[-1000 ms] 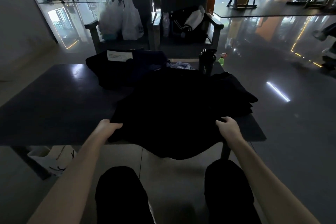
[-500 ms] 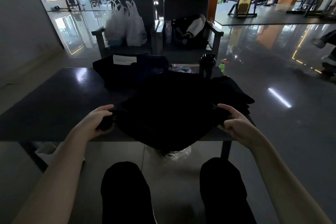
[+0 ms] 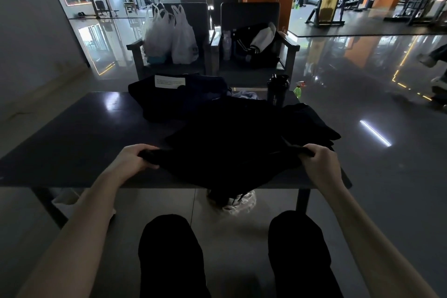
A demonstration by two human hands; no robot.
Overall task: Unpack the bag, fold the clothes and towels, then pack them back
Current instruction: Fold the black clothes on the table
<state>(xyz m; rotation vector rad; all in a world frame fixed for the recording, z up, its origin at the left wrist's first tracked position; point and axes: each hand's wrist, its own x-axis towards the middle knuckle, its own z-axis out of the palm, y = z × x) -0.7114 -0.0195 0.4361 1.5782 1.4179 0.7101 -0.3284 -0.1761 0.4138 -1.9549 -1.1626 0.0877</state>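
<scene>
Garment of black cloth (image 3: 229, 147) lies spread at the near edge of the dark glossy counter (image 3: 72, 140), its hem hanging over that edge. The left hand (image 3: 135, 164) and right hand (image 3: 319, 164) each grip a near corner, fingers (image 3: 142, 149) curled round bunched cloth. Toward the far edge sit a dark bag with a white label (image 3: 174, 97) and a black shaker bottle (image 3: 278, 91).

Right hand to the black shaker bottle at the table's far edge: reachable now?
Probably not yet: right hand grips the black garment. Path over it to the bottle looks free.
</scene>
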